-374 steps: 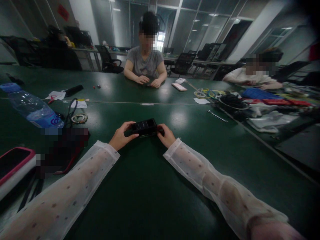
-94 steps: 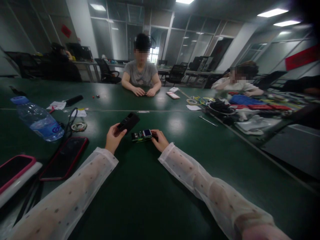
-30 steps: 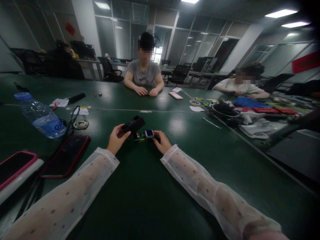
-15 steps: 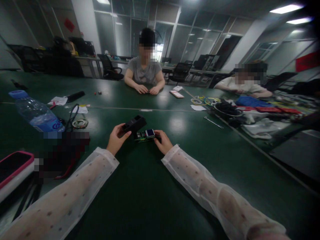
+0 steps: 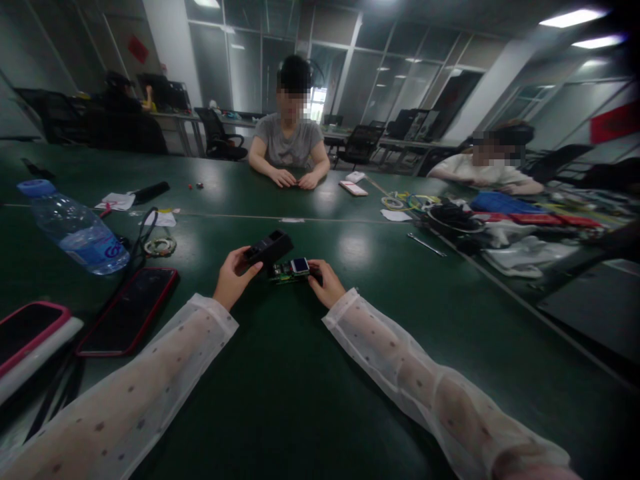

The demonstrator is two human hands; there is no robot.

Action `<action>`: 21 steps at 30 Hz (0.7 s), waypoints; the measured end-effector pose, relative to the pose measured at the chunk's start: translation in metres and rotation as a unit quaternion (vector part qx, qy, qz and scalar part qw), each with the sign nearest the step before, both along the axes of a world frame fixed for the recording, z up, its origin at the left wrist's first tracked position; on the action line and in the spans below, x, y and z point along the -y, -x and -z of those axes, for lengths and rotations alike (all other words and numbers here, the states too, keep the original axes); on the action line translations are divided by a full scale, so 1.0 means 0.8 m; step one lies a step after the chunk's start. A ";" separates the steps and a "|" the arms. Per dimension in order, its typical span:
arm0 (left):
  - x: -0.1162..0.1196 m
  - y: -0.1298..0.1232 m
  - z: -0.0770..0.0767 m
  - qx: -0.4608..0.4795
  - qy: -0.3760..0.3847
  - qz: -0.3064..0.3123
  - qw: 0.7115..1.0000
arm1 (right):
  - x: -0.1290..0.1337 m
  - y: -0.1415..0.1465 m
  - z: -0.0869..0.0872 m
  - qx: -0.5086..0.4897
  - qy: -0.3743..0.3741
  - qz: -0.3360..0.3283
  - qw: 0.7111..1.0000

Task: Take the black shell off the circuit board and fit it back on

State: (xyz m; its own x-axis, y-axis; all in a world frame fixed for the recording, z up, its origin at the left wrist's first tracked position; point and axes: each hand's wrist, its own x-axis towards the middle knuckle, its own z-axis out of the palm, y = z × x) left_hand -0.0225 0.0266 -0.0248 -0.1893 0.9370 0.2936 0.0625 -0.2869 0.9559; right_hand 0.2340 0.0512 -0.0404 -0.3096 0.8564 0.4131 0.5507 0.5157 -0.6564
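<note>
In my left hand (image 5: 236,275) is a black plastic case (image 5: 273,247), tilted, its openings facing up; thumb and fingers grip its left end. My right hand (image 5: 325,283) pinches the right end of a green circuit board (image 5: 285,271). A small screen (image 5: 300,266) with a white frame sits on the board's right part. Case and board are close together just above the green table (image 5: 280,387); whether they touch I cannot tell. The right fingertips are partly hidden behind the board's end.
To the left are a water bottle (image 5: 75,230), a red-edged phone (image 5: 131,312) and a pink-cased phone (image 5: 30,333). A wrench (image 5: 426,245) lies to the right, before a heap of cables and bags (image 5: 520,233). One person (image 5: 290,137) sits opposite, another (image 5: 490,167) at the far right.
Both hands, the case and the circuit board stay practically where they were. At the far left, the background person's head and raised hand show more plainly.
</note>
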 end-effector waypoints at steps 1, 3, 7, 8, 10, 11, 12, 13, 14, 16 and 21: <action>0.000 0.000 0.000 0.001 -0.001 -0.001 1.000 | 0.000 0.000 0.001 -0.001 0.003 0.000 1.000; 0.000 0.001 0.001 0.001 -0.002 -0.003 1.000 | -0.001 -0.001 0.002 -0.001 0.010 -0.002 1.000; 0.000 0.001 0.001 -0.008 -0.002 0.000 1.000 | -0.001 0.000 0.001 -0.001 0.005 -0.002 1.000; 0.000 0.001 0.001 -0.009 -0.004 0.002 1.000 | 0.000 0.001 0.000 -0.003 0.003 -0.003 1.000; 0.001 0.000 0.000 -0.009 -0.007 0.004 1.000 | 0.001 0.002 -0.002 -0.007 0.001 -0.005 1.000; 0.001 -0.001 -0.001 -0.009 -0.008 0.005 1.000 | 0.001 0.003 -0.003 -0.009 0.000 -0.005 1.000; 0.002 -0.002 -0.002 -0.009 -0.009 0.006 1.000 | 0.002 0.003 -0.004 -0.009 -0.001 -0.005 1.000; 0.002 -0.002 -0.002 -0.008 -0.010 0.007 1.000 | 0.002 0.003 -0.005 -0.008 -0.003 -0.005 1.000; 0.002 -0.002 -0.002 -0.008 -0.010 0.009 1.000 | 0.002 0.003 -0.005 -0.005 -0.003 -0.005 1.000; 0.002 -0.002 -0.003 -0.008 -0.009 0.012 1.000 | 0.001 0.003 -0.005 -0.002 -0.004 -0.004 1.000; 0.007 -0.004 -0.006 -0.029 -0.028 0.022 0.999 | 0.000 0.001 -0.001 0.001 -0.006 -0.005 1.000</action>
State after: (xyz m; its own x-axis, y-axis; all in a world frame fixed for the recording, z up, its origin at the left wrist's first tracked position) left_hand -0.0197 0.0211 -0.0199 -0.1290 0.9259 0.3552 0.1027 -0.3438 0.9334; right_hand 0.2334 0.0512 -0.0398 -0.3192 0.8482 0.4226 0.5470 0.5291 -0.6487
